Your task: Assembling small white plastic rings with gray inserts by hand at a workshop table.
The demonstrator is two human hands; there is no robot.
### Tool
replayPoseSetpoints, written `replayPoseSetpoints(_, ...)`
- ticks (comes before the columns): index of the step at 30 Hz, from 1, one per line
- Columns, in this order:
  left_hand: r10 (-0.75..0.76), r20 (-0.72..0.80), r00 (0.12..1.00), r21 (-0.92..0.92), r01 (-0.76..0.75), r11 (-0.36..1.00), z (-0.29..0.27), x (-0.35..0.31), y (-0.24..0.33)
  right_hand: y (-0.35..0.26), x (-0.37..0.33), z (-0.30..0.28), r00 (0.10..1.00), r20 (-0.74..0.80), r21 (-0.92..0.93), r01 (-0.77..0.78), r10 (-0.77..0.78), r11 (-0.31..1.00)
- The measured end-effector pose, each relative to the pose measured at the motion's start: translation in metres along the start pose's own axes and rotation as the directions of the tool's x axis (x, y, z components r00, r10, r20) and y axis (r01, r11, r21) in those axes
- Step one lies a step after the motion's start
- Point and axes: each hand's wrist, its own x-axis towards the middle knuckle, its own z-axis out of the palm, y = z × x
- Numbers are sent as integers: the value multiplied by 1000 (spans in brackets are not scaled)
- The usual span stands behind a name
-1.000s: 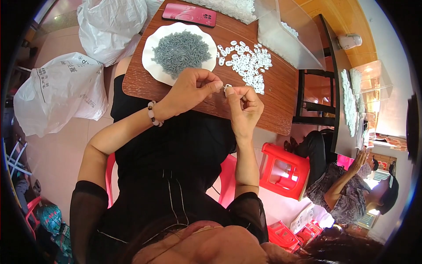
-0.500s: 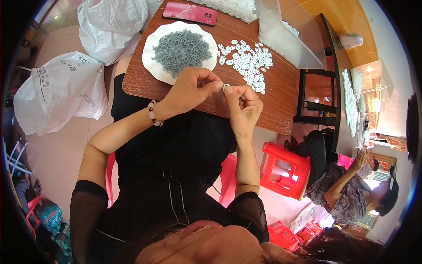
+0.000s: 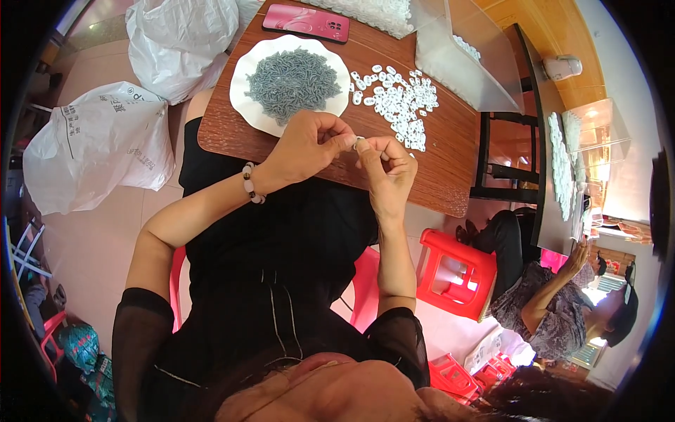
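Note:
My left hand is closed in a pinch over the table's near edge; what its fingertips hold is too small to make out. Close against it, my right hand pinches a small white oval piece between thumb and forefinger. The fingertips of both hands meet at this piece. Just beyond my left hand, a white wavy-rimmed plate bears a heap of short, thin grey ridged pieces. To its right, many white oval pieces with small dark holes lie loose on the brown wooden table.
A pink phone lies at the far edge, near a clear-walled tray of white pieces. White sacks stand on the floor at left. A red stool is at right; beyond it another person sits at a dark table.
My right hand has shifted slightly left, bringing its fingertips against those of my left hand. The white piece between them now shows less.

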Motion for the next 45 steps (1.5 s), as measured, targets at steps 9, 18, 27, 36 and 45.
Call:
replayPoseSetpoints(9, -96, 65, 993, -94, 102, 990, -4, 4, 5, 16, 10, -6, 998, -42, 78, -49, 52, 996)
replayPoseSetpoints(18, -192, 61, 979, -198, 201, 959, -5, 6, 6, 13, 9, -8, 997, -37, 87, -57, 60, 995)
replayPoseSetpoints(27, -157, 70, 985, -207, 168, 964, -4, 4, 2, 12, 9, -6, 998, -39, 92, -48, 52, 995)
replayPoseSetpoints(36, -182, 52, 982, -267, 190, 945, -2, 3, -1, 13, 8, -5, 998, -35, 71, -41, 44, 997)
replayPoseSetpoints(45, -192, 68, 979, -252, 203, 946, -2, 2, 7, 14, 10, -12, 998, -47, 94, -46, 50, 995)
